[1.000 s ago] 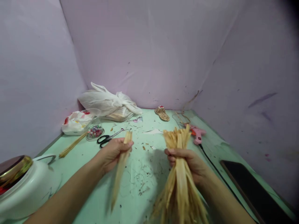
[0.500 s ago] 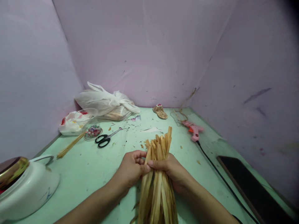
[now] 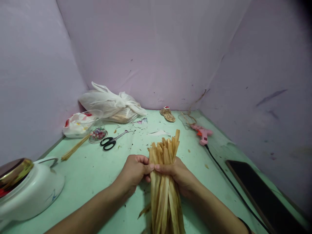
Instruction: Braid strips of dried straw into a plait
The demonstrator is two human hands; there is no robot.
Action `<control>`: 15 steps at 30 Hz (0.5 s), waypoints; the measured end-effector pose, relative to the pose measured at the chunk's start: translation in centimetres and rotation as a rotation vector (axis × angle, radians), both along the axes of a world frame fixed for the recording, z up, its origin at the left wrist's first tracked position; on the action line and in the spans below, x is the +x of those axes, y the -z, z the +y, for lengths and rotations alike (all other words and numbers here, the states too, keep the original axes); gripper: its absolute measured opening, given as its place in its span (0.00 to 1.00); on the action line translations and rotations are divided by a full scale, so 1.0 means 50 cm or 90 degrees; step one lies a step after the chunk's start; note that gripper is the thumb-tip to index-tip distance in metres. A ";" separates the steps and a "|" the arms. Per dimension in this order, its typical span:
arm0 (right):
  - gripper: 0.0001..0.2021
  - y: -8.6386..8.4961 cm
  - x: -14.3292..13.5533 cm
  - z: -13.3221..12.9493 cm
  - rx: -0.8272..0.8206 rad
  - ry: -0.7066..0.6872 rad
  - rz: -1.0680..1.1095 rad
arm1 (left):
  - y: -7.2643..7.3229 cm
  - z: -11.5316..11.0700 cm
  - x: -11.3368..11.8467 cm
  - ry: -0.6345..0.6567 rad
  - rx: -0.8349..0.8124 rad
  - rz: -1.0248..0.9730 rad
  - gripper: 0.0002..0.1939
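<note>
One bundle of dried, straw-coloured strips [image 3: 165, 195] is at the lower middle, trimmed ends up, lower ends cut off by the frame; the strips overlap too much to count. Two hands hold it: the right hand [image 3: 179, 177] is clamped around it, thumb across the front, and the left hand [image 3: 135, 170] pinches its left edge, the thumb tips just beside each other. Fingers behind the bundle are hidden. Scrap-strewn green tabletop [image 3: 95, 175] stretches from the hands to one pair of scissors [image 3: 109, 142] on the left and one pink glue gun [image 3: 204, 134] on the right. Left of the scissors is one dish of beads [image 3: 98, 135]. Near the back edge lie one knotted white bag [image 3: 107, 104], its contents unclear, and one small brown ornament [image 3: 167, 115]. One white vessel [image 3: 41, 193] and one dark slab [image 3: 258, 191] are cut off.
</note>
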State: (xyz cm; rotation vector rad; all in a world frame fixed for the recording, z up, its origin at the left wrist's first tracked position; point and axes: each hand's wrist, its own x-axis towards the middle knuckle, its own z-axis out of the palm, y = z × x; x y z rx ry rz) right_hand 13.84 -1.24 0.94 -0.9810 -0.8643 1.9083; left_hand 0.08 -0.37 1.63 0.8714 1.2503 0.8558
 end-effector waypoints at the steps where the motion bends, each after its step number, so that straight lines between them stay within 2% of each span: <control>1: 0.15 0.000 0.000 -0.001 0.003 -0.010 0.008 | 0.001 0.000 0.000 0.004 -0.003 -0.008 0.09; 5: 0.14 0.002 -0.004 -0.004 0.028 -0.048 0.039 | 0.007 -0.005 0.002 0.028 0.005 -0.053 0.11; 9: 0.14 0.000 0.001 0.002 -0.020 0.038 0.039 | 0.006 0.000 -0.006 0.032 -0.019 -0.131 0.10; 13: 0.08 -0.015 0.033 0.023 -0.130 0.041 0.073 | -0.015 0.027 -0.039 0.007 -0.057 -0.216 0.05; 15: 0.07 -0.024 0.058 0.033 -0.138 0.016 0.097 | -0.030 0.045 -0.065 -0.012 -0.048 -0.251 0.04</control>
